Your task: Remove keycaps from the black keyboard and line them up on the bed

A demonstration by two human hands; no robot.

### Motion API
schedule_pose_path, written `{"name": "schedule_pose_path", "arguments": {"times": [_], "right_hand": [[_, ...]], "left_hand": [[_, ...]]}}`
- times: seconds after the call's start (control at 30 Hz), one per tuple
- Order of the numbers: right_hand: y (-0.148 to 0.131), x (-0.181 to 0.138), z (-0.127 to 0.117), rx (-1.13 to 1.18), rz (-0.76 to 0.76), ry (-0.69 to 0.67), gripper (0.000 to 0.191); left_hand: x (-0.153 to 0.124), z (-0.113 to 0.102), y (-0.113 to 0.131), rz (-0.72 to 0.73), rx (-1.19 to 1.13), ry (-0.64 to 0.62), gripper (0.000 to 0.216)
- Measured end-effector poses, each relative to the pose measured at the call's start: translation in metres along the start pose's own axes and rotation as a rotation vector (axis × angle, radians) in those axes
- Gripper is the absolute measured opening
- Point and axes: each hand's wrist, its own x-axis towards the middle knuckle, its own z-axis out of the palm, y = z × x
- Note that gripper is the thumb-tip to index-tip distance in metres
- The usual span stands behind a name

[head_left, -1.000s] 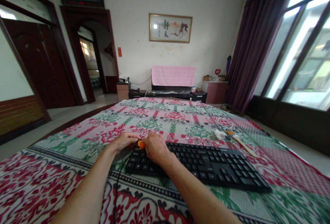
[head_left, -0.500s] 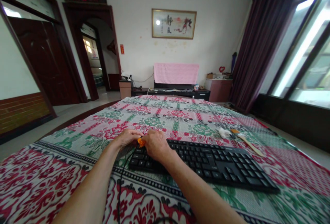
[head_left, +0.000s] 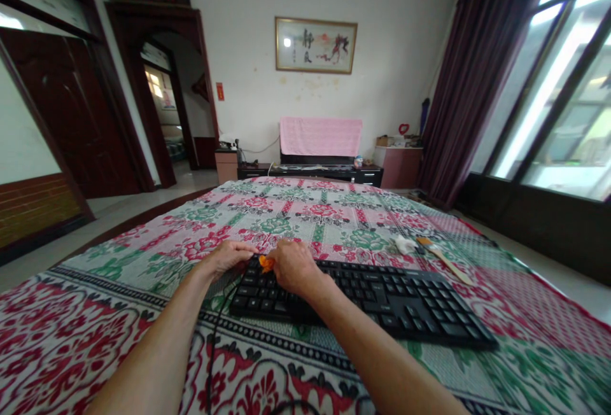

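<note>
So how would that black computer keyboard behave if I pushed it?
The computer keyboard would probably stay stiff, given its slab shape. Lying low and flat, it seems unlikely to roll or tip. It may catch a little on the textured floral cloth underneath.

Dimly lit from an overexposed dark-framed glass window (head_left: 568, 109) past the right edge of the floral cloth-covered table (head_left: 157, 262), slightly blurred, stretched sideways.

A gilt-framed picture (head_left: 316, 45) hangs on the white wall (head_left: 401, 33) above a pink cloth (head_left: 321, 136) and black cabinet (head_left: 371, 175); a dark red door (head_left: 71, 109) stands left, pale floor (head_left: 126, 208) below, and daylight fills the right-hand window (head_left: 568, 141) beside a purple curtain (head_left: 489, 84)
</note>
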Motion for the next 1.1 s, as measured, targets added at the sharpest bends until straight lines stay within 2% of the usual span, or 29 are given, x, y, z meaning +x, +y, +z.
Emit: {"name": "schedule_pose_path", "arguments": {"times": [0.13,0.27,0.5,0.73,0.9,1.1], "right_hand": [[-0.014,0.017,0.012,0.023,-0.02,0.007,0.027],[-0.019,0.02,0.019,0.016,-0.059,0.007,0.027],[-0.015,0.007,0.011,0.024,-0.167,-0.004,0.026],[-0.017,0.003,0.009,0.059,-0.195,0.015,0.027],[-0.012,-0.002,0.003,0.036,-0.202,-0.067,0.027],[-0.019,0.001,0.011,0.064,-0.21,0.03,0.028]], "left_hand": [[0.003,-0.003,-0.006,0.035,-0.025,-0.053,0.032],[0.003,-0.003,-0.005,0.029,-0.025,-0.042,0.032],[0.002,-0.002,-0.001,0.009,0.025,0.002,0.029],[-0.004,-0.002,0.002,0.035,0.002,-0.081,0.033],[-0.006,-0.001,0.004,0.029,-0.004,-0.087,0.03],[-0.009,0.002,0.009,0.034,0.003,-0.101,0.024]]}}
